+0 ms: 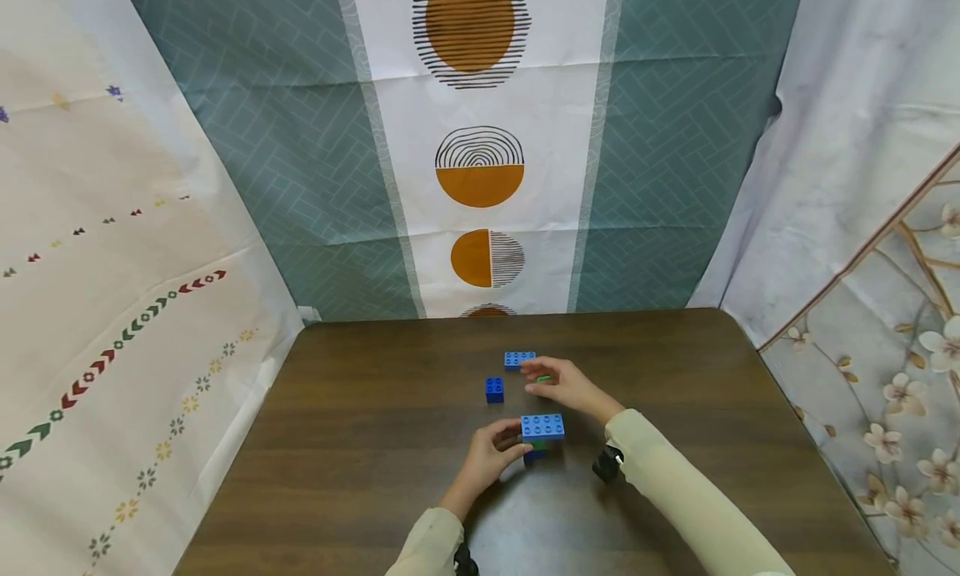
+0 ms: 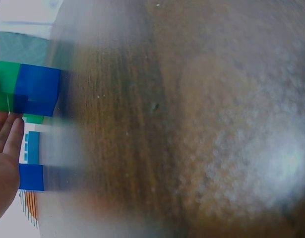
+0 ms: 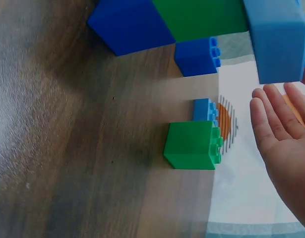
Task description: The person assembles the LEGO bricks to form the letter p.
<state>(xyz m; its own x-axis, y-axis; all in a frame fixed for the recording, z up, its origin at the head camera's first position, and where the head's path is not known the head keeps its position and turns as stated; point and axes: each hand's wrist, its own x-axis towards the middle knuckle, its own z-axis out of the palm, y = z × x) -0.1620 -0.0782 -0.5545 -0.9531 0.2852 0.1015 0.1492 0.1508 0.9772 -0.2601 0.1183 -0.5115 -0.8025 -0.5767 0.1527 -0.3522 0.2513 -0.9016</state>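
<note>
My left hand (image 1: 491,455) holds a stack of toy building bricks from its left side, thumb in front. A light blue brick (image 1: 542,427) tops the stack, with a green brick (image 2: 6,85) in the middle and a dark blue brick (image 2: 37,90) at the bottom. Farther back, my right hand (image 1: 566,386) hovers with loosely bent fingers above or beside a loose green brick (image 3: 189,145), which it mostly hides in the head view. Nothing is visibly held in it. Near its fingertips lies another light blue brick (image 1: 519,359).
A loose dark blue brick (image 1: 494,389) stands left of my right hand, behind the stack. The brown wooden table (image 1: 360,443) ends at a patterned cloth (image 1: 480,259) at the back. Cloths also hang at both sides.
</note>
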